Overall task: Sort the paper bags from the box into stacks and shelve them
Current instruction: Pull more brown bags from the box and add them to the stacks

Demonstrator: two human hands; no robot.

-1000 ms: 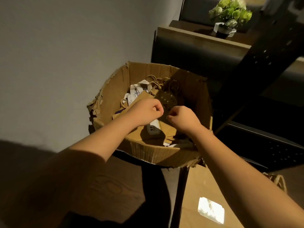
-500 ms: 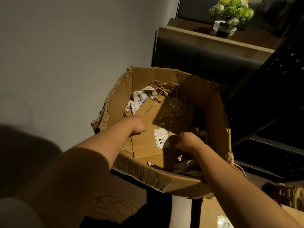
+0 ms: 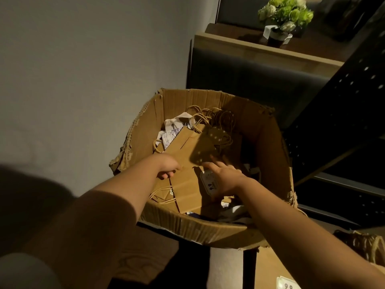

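A torn cardboard box [image 3: 187, 224] holds several brown paper bags with twine handles and some white printed bags [image 3: 171, 134]. The top brown bag [image 3: 187, 159] lies flat with a white price sticker [image 3: 208, 181]. My left hand [image 3: 167, 166] grips the left edge of that bag, thumb on top and fingers curled under it. My right hand [image 3: 224, 177] rests on the bag beside the sticker, fingers spread and straight.
A grey wall runs along the left. Behind the box stands a dark cabinet with a wooden top [image 3: 260, 49] and a potted green plant [image 3: 285, 19]. A black perforated shelf frame [image 3: 343, 101] rises on the right. Another brown bag [image 3: 275, 270] lies at the bottom right.
My right hand has opened from a fist and now lies flat on the top bag by the sticker. My left hand has slid down onto the bag's left edge.
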